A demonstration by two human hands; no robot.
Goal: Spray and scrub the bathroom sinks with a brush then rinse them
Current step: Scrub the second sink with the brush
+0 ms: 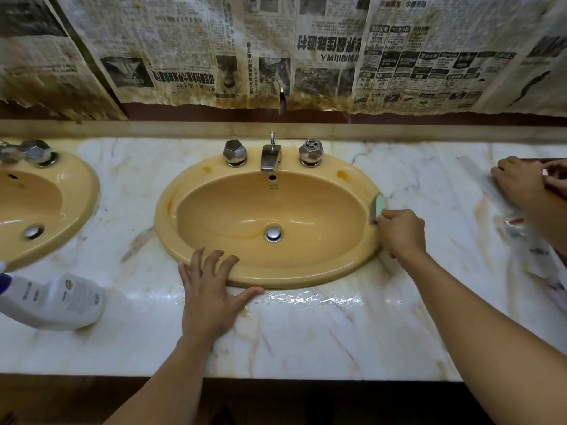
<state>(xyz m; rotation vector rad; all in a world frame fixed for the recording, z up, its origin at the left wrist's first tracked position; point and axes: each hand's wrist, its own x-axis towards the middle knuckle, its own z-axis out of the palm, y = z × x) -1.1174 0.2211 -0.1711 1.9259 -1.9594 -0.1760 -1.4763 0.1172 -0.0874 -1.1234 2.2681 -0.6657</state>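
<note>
Head view: my right hand grips a pale-green brush, scrubbing the rim of the yellow oval sink; left hand flat; bowl likely next.

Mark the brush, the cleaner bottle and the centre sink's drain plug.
brush point(379, 204): head view, green back.
cleaner bottle point(61, 302): head view, white body.
drain plug point(274, 233): head view, metal cap.

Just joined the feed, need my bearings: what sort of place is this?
Likely a shared washroom: two yellow sinks set in one marble counter, each with metal taps, and a cleaner bottle on it. The right hand holds a brush at one sink's rim.
</note>
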